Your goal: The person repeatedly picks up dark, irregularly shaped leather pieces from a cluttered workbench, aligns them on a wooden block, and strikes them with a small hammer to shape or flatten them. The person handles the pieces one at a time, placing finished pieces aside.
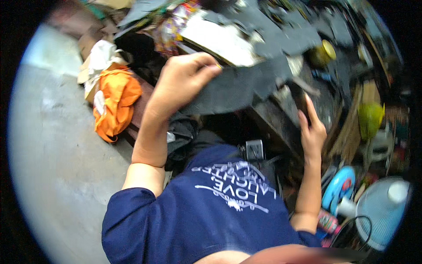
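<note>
Dark sheet (239,86) is spanning the space between the two hands in the head view, in front of the navy shirt (171,229), its long axis running rightward from the left hand (187,77). That nearer hand is pinching its edge, fingers closed; the right hand (313,127) is gripping a dark-handled tool (300,96) beside the far end. Beyond, a yellow-topped container (323,53) is sitting, its contents hidden.

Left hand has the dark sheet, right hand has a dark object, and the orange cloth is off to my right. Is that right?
Not quite: the head view shows the orange cloth off to the left. The left hand does have the dark sheet, and the right hand a dark object.
</note>
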A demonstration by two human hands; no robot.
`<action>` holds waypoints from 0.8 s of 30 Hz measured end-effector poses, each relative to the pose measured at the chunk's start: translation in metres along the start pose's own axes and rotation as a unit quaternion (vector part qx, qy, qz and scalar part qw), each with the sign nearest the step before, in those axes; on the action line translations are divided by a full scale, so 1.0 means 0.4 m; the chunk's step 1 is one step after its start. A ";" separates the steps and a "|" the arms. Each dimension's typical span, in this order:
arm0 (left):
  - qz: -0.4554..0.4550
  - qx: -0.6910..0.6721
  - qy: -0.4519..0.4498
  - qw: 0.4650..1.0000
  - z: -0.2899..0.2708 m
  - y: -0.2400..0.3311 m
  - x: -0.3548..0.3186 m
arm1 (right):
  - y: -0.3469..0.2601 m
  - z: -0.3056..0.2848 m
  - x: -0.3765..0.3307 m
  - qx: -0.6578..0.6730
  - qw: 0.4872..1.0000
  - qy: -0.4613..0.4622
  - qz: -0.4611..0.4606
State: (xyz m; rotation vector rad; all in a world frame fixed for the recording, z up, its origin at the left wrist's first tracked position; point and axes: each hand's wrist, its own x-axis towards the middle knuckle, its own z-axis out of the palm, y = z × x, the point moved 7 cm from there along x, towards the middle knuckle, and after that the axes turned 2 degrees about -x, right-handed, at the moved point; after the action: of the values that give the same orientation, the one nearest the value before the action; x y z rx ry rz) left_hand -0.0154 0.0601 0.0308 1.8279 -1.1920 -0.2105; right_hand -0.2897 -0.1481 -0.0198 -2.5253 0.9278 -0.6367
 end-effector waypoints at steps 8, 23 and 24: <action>0.116 -0.049 0.305 0.944 -0.342 0.028 0.039 | 0.162 0.035 -0.033 0.434 0.876 0.068 0.201; -0.249 0.478 0.258 0.802 -0.489 -0.441 0.272 | 0.170 0.037 -0.041 0.440 0.872 0.082 0.199; -0.147 0.552 0.289 0.768 -0.442 -0.379 0.282 | 0.168 0.036 -0.041 0.447 0.869 0.081 0.194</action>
State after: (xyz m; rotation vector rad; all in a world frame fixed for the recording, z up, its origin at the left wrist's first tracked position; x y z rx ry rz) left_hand 0.2404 0.0929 0.0512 2.7639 -0.5334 1.0492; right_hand -0.3273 -0.1823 -0.0690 -1.4342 0.8760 -0.8886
